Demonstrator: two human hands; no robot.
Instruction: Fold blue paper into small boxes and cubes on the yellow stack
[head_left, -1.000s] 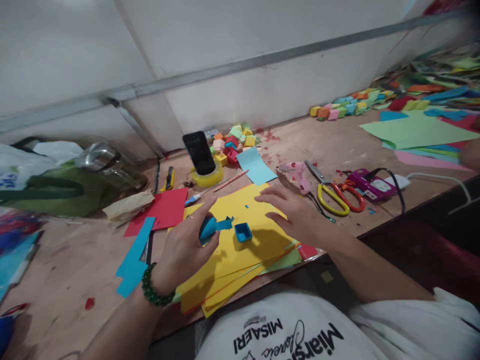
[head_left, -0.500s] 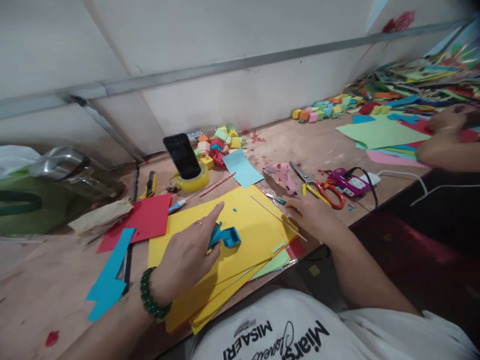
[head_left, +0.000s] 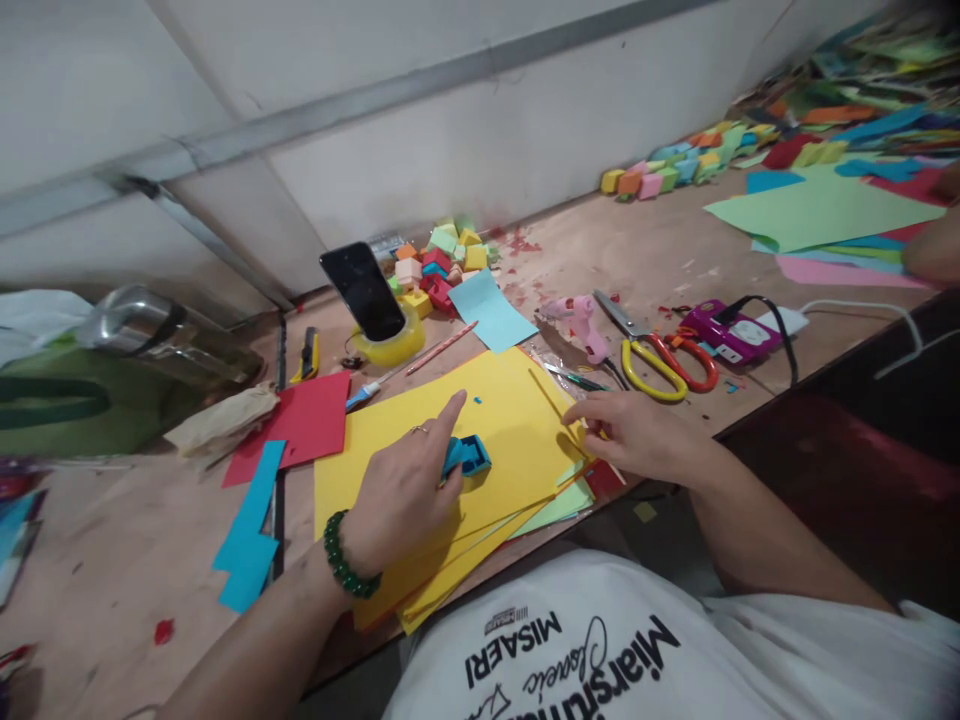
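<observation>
My left hand (head_left: 409,485), with a green bead bracelet at the wrist, rests over the yellow paper sheets (head_left: 510,390). Its thumb and bent fingers grip a small open blue paper box (head_left: 474,455), while the index finger points forward. Part of the box is hidden by the fingers. At the right edge of the sheets, my right hand (head_left: 626,430) pinches a thin stick (head_left: 546,392) that slants over the yellow paper. Beyond that hand lie scissors (head_left: 652,350) with one yellow and one red handle, and a pink glue gun (head_left: 577,322).
A phone (head_left: 364,290) leans on a tape roll (head_left: 390,340). Behind it are folded paper cubes (head_left: 442,262). Red paper (head_left: 311,425), blue strips (head_left: 251,540) and a cutter (head_left: 307,355) lie left. A purple power adapter (head_left: 731,332) and another person's hand (head_left: 934,245) are right.
My right hand has come away from beside the scissors to the stick, which now lies at a steeper angle. The left hand keeps the blue box. The view has shifted slightly.
</observation>
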